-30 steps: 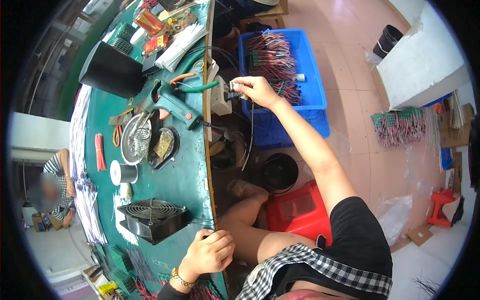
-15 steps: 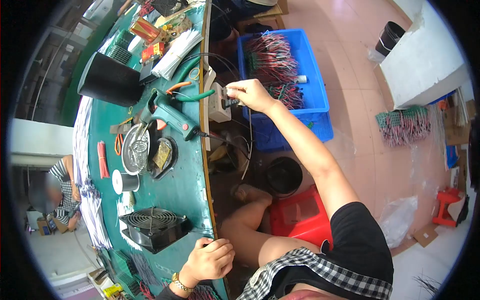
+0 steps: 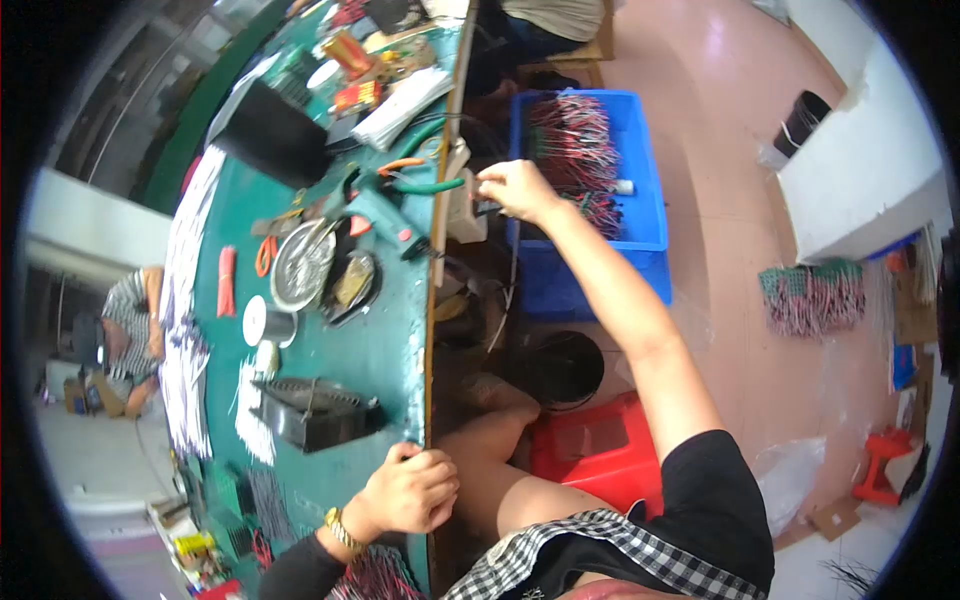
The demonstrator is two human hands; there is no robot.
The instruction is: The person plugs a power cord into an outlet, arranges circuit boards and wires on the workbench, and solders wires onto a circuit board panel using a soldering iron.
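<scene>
My right hand reaches past the table edge, its fingers pinched on a small dark plug beside the white power strip. My left hand, below a gold watch, is closed in a fist at the table edge; a small dark thing shows at its fingers, too hidden to name. Just above and left of that hand, a black fan sits on the green table. A green glue gun lies near the power strip, left of my right hand.
Blue bins of wire bundles stand on the floor beyond my right hand. Nearby are a black bucket and a red stool. The table carries a wire spool, a metal dish and white wires. A person sits far left.
The view has shifted, so the table and bins appear farther right and the picture is blurrier. Both hands keep their closed grips in nearly the same places.
</scene>
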